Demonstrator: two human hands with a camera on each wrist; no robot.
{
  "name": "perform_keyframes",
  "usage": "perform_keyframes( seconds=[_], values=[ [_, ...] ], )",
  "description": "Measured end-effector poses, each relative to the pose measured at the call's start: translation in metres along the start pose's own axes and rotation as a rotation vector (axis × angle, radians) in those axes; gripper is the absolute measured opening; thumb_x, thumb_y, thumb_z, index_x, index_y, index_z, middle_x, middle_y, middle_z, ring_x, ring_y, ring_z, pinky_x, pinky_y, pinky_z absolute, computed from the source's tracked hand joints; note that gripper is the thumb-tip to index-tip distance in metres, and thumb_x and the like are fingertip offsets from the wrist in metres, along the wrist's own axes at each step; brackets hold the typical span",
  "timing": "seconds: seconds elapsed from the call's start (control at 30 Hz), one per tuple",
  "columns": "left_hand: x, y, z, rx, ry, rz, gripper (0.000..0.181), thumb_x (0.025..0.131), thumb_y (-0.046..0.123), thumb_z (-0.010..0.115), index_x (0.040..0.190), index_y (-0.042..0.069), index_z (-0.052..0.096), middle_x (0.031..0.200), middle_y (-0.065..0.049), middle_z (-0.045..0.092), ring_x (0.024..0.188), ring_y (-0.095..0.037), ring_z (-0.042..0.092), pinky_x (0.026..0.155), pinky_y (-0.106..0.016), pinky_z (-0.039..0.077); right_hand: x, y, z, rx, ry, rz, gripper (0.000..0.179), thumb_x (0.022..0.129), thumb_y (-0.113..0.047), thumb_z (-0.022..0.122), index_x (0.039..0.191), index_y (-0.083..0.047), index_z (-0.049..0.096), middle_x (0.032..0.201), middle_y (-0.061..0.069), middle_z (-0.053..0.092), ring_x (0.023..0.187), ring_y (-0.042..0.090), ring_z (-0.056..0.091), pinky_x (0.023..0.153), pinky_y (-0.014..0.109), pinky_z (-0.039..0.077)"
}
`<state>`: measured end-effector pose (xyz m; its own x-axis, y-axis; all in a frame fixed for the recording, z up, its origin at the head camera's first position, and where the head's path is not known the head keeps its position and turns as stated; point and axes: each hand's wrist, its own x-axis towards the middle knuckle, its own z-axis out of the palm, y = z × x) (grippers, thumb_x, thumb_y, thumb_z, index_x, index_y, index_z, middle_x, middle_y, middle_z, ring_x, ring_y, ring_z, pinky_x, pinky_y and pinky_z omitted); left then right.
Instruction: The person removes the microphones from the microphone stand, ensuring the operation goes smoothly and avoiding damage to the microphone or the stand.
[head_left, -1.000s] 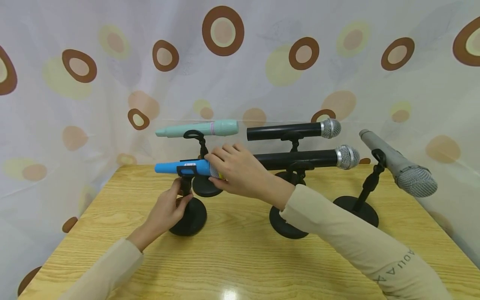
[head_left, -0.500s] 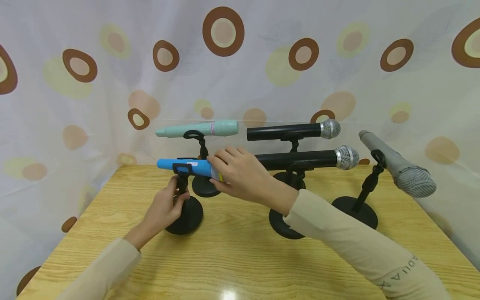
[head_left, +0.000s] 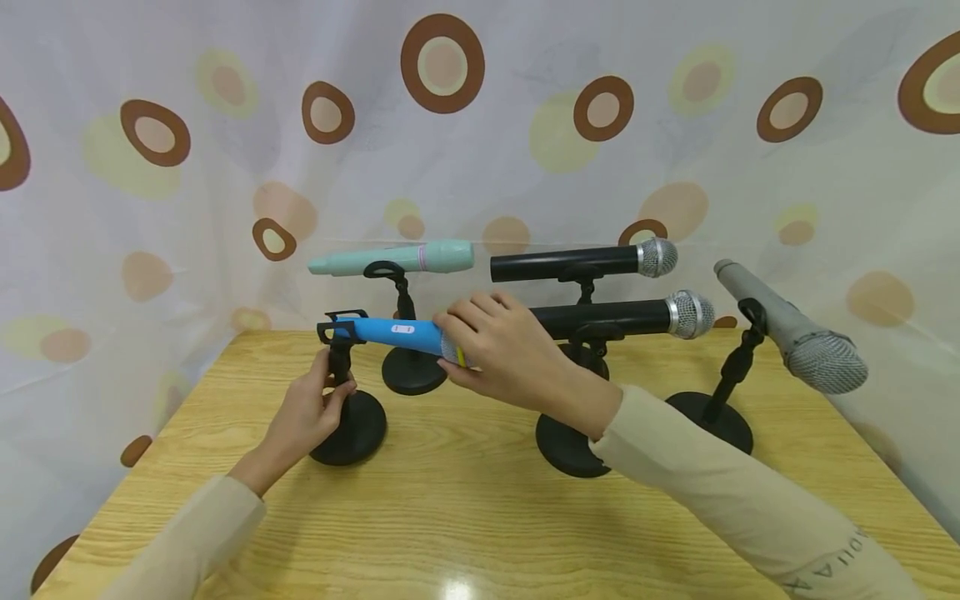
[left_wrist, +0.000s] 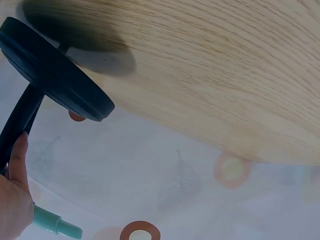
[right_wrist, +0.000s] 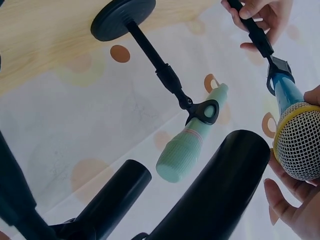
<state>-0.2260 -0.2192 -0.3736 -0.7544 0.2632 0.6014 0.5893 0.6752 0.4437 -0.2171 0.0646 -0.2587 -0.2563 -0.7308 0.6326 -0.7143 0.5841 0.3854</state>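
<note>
My left hand (head_left: 303,412) grips the pole of a black microphone stand (head_left: 348,429) at the left of the table. In the left wrist view, the round base (left_wrist: 57,70) of this stand shows apart from its shadow on the wood. A blue microphone (head_left: 397,332) lies level, its tail end within the stand's clip (head_left: 341,330). My right hand (head_left: 510,354) holds that microphone by its head, fingers curled over the mesh. The right wrist view shows its silver grille (right_wrist: 300,142) with a yellow ring, thumb and fingers around it.
Behind, a mint microphone (head_left: 442,256) and a black microphone (head_left: 570,264) sit in stands. Another black microphone (head_left: 622,318) stands nearer, partly behind my right hand. A grey microphone (head_left: 795,325) tilts in its stand at right. A spotted cloth (head_left: 525,183) hangs behind the wooden table (head_left: 450,500).
The blue microphone has slid rightward through the clip with my right hand, leaving only its tail there. My left hand has shifted left with the stand.
</note>
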Motion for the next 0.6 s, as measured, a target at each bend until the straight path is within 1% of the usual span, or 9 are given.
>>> perform_keyframes(
  seconds=[0.2, 0.33, 0.43, 0.53, 0.6],
  values=[
    [0.001, -0.003, -0.002, -0.003, 0.011, -0.002, 0.03, 0.084, -0.003, 0.058, 0.11, -0.001, 0.042, 0.083, -0.011, 0.06, 0.078, -0.025, 0.067, 0.066, -0.037, 0.056, -0.007, 0.003, -0.007, -0.015, 0.021, 0.015, 0.042, 0.08, -0.039, 0.065, 0.11, -0.01, 0.061, 0.098, 0.003, 0.065, 0.09, 0.019, 0.06, 0.077, 0.034, 0.049],
    [0.003, -0.005, -0.004, 0.003, 0.019, -0.003, 0.03, 0.084, -0.003, 0.059, 0.109, -0.001, 0.042, 0.083, -0.01, 0.06, 0.077, -0.024, 0.066, 0.067, -0.038, 0.056, -0.012, 0.003, -0.012, -0.004, 0.03, 0.032, 0.041, 0.08, -0.038, 0.065, 0.109, -0.01, 0.062, 0.097, 0.003, 0.066, 0.089, 0.02, 0.061, 0.078, 0.035, 0.049],
    [0.003, -0.006, -0.006, -0.006, 0.015, -0.03, 0.03, 0.084, -0.003, 0.058, 0.11, -0.002, 0.042, 0.083, -0.01, 0.06, 0.077, -0.024, 0.066, 0.067, -0.04, 0.056, -0.016, 0.003, -0.014, 0.003, 0.035, 0.037, 0.041, 0.079, -0.038, 0.065, 0.108, -0.009, 0.062, 0.096, 0.004, 0.066, 0.088, 0.02, 0.06, 0.079, 0.035, 0.049],
    [0.004, -0.007, -0.008, -0.029, 0.003, -0.067, 0.03, 0.085, -0.004, 0.057, 0.111, -0.002, 0.041, 0.083, -0.012, 0.06, 0.078, -0.027, 0.066, 0.066, -0.041, 0.055, -0.02, 0.003, -0.016, 0.014, 0.049, 0.037, 0.042, 0.078, -0.038, 0.067, 0.108, -0.009, 0.062, 0.096, 0.004, 0.066, 0.086, 0.02, 0.06, 0.077, 0.034, 0.049],
    [0.004, -0.008, -0.009, -0.041, 0.003, -0.078, 0.03, 0.085, -0.004, 0.057, 0.111, -0.002, 0.041, 0.084, -0.013, 0.061, 0.079, -0.028, 0.066, 0.064, -0.041, 0.055, -0.023, 0.002, -0.016, 0.022, 0.058, 0.035, 0.043, 0.077, -0.038, 0.068, 0.108, -0.009, 0.063, 0.096, 0.004, 0.066, 0.085, 0.021, 0.06, 0.074, 0.034, 0.049]
  ],
)
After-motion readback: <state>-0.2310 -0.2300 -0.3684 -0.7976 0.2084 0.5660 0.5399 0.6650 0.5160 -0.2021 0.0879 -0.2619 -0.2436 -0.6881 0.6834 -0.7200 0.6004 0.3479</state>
